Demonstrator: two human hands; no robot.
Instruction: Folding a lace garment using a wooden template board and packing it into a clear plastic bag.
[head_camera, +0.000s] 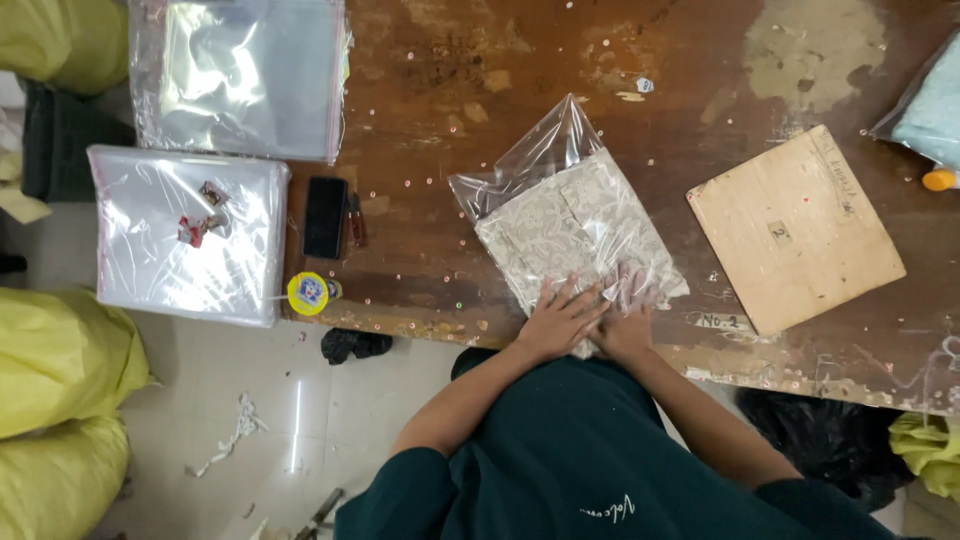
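The person stands at the lower centre of the frame, leaning over a worn brown wooden surface (470, 90) scattered with small pale specks. Both hands lie flat, fingers spread, on the near end of a clear plastic bag (565, 225) that holds a folded piece of pale patterned cloth; neither hand pinches or grips anything. The left hand (560, 320) rests palm down on the bag's lower edge, and the right hand (625, 325) lies just beside it, touching or nearly touching it, partly over the plastic. The bag sits in the middle of the frame, tilted, with its open, empty mouth pointing toward the upper part of the picture. To the right of the bag, apart from it, lies a square tan board (795, 230), also tilted. At the far right edge a second bag with pale blue contents (925, 105) is partly in view, with a small orange object (940, 180) just below it. In the upper left lies a stack of empty clear bags (240, 75), and below it a second, white-looking stack of bags (185, 235) with small scraps on top. Between that stack and the centre bag lie a black phone (325, 215) and, at the surface's near edge, a round yellow tape roll (307, 293). Yellow sacks (55, 360) stand on the floor at the left edge.
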